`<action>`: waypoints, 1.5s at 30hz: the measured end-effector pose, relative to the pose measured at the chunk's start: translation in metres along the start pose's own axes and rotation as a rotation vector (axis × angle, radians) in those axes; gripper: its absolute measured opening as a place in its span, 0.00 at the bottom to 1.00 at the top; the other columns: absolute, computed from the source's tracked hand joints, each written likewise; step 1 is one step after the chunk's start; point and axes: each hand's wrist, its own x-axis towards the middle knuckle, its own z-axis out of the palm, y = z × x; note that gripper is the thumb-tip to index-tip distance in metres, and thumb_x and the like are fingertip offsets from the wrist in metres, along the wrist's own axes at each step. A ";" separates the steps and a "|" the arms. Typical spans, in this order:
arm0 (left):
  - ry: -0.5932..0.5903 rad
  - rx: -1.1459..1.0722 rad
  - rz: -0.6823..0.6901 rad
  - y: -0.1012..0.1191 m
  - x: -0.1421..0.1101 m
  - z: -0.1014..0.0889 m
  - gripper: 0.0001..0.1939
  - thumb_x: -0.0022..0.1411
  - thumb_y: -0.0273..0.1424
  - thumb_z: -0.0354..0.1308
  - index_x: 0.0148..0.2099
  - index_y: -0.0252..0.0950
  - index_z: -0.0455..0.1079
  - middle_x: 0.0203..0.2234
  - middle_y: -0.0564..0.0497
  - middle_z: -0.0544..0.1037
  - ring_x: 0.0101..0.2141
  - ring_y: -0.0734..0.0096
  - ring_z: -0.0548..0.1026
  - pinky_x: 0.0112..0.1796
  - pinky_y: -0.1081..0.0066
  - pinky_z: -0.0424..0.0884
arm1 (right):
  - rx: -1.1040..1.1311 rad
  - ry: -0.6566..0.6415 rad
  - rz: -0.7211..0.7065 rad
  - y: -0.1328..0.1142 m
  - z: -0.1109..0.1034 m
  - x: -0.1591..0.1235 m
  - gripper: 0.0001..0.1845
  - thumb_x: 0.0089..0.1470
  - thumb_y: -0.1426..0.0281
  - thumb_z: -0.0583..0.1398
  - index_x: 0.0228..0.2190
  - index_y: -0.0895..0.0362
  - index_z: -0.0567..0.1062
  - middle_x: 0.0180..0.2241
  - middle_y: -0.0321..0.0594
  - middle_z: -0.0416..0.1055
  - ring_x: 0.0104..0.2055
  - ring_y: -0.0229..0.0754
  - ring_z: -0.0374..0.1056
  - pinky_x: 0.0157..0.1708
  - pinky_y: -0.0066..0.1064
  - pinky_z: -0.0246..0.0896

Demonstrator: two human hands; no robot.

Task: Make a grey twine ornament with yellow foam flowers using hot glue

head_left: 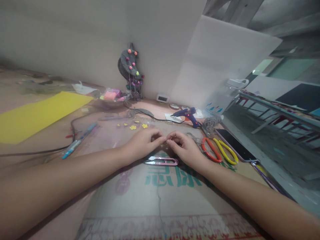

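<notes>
While forearms (82, 183) slant inward, left hand (140, 143), right hand (187, 149) curled, fingertips (162, 139) together

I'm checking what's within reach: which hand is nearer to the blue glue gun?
Right. The right hand is in front of the glue gun; the left hand is farther, in front and to the left.
</notes>
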 end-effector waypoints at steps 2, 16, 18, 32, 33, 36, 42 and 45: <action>0.011 0.001 0.003 0.001 -0.001 0.000 0.16 0.66 0.40 0.48 0.34 0.35 0.72 0.29 0.51 0.77 0.31 0.68 0.72 0.29 0.73 0.62 | 0.002 -0.007 -0.007 -0.001 0.000 0.000 0.09 0.58 0.64 0.55 0.37 0.56 0.70 0.23 0.32 0.69 0.24 0.35 0.64 0.24 0.25 0.56; 0.067 -0.003 0.001 -0.001 0.000 0.000 0.15 0.66 0.40 0.48 0.40 0.36 0.70 0.34 0.49 0.77 0.35 0.66 0.72 0.34 0.70 0.64 | -0.114 -0.002 -0.060 -0.001 -0.002 0.002 0.10 0.58 0.65 0.56 0.33 0.57 0.74 0.26 0.35 0.72 0.28 0.37 0.67 0.30 0.27 0.59; 0.079 -0.026 0.001 -0.002 0.000 0.001 0.15 0.65 0.41 0.49 0.41 0.36 0.70 0.35 0.49 0.77 0.36 0.66 0.72 0.34 0.70 0.65 | -0.119 -0.001 -0.061 -0.001 -0.001 0.002 0.09 0.58 0.65 0.56 0.33 0.56 0.73 0.26 0.34 0.72 0.29 0.37 0.67 0.30 0.27 0.59; 0.089 0.049 -0.012 -0.002 0.000 0.000 0.15 0.68 0.35 0.43 0.30 0.36 0.62 0.25 0.53 0.70 0.30 0.68 0.68 0.31 0.69 0.61 | -0.112 -0.022 -0.048 -0.001 -0.001 0.001 0.10 0.58 0.64 0.56 0.33 0.56 0.73 0.25 0.35 0.72 0.28 0.37 0.66 0.29 0.27 0.59; 0.088 0.045 -0.015 -0.002 0.000 0.000 0.15 0.68 0.34 0.43 0.31 0.36 0.63 0.26 0.53 0.71 0.31 0.68 0.69 0.32 0.69 0.61 | -0.115 -0.025 -0.048 -0.001 -0.001 0.001 0.10 0.58 0.64 0.56 0.33 0.56 0.73 0.25 0.35 0.72 0.28 0.37 0.67 0.29 0.27 0.59; 0.079 0.019 -0.020 -0.002 0.000 0.000 0.13 0.67 0.32 0.43 0.33 0.36 0.65 0.30 0.51 0.74 0.34 0.67 0.71 0.34 0.69 0.62 | -0.125 -0.025 -0.060 -0.003 -0.001 0.001 0.10 0.58 0.64 0.56 0.32 0.56 0.73 0.25 0.34 0.72 0.28 0.37 0.67 0.29 0.27 0.59; 0.081 0.003 -0.005 -0.001 0.000 0.000 0.12 0.65 0.33 0.45 0.35 0.36 0.68 0.33 0.51 0.76 0.35 0.66 0.72 0.34 0.69 0.63 | -0.145 -0.031 -0.070 -0.005 -0.002 0.000 0.08 0.57 0.66 0.56 0.31 0.56 0.72 0.24 0.33 0.72 0.27 0.37 0.67 0.28 0.26 0.59; 0.066 0.026 -0.006 0.000 0.000 0.001 0.13 0.66 0.36 0.47 0.35 0.36 0.69 0.31 0.51 0.76 0.34 0.67 0.72 0.32 0.70 0.63 | -0.162 -0.038 -0.081 -0.006 -0.001 0.000 0.08 0.58 0.67 0.56 0.31 0.56 0.73 0.25 0.34 0.73 0.27 0.36 0.67 0.29 0.26 0.59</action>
